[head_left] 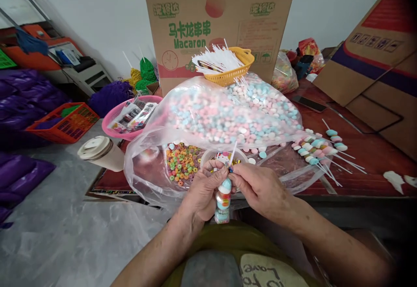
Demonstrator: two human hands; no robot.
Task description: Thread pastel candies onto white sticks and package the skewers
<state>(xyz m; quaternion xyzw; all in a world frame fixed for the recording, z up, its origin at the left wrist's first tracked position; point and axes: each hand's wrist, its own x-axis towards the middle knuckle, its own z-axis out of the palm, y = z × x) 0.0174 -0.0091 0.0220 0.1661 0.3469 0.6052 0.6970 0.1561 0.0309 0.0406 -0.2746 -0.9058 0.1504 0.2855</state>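
My left hand [205, 189] is closed round a white stick threaded with pastel candy pieces [223, 202] that hang down below the fingers. My right hand [257, 187] pinches the stick's upper part [233, 153], where a small blue piece sits at my fingertips. Both hands meet over the table's front edge, just in front of a small white bowl [208, 156]. Behind it lies a big clear plastic bag of pink, blue and white candies [228, 113]. Coloured ring candies [182, 161] lie on the plastic to the left.
Finished candy skewers [317, 150] lie on the red table [374, 156] at right. A yellow basket of white sticks [228, 63] rests on the bag before a Macaron carton [215, 22]. A lidded paper cup [100, 152], pink basket [130, 117] and phone [308, 103] are nearby.
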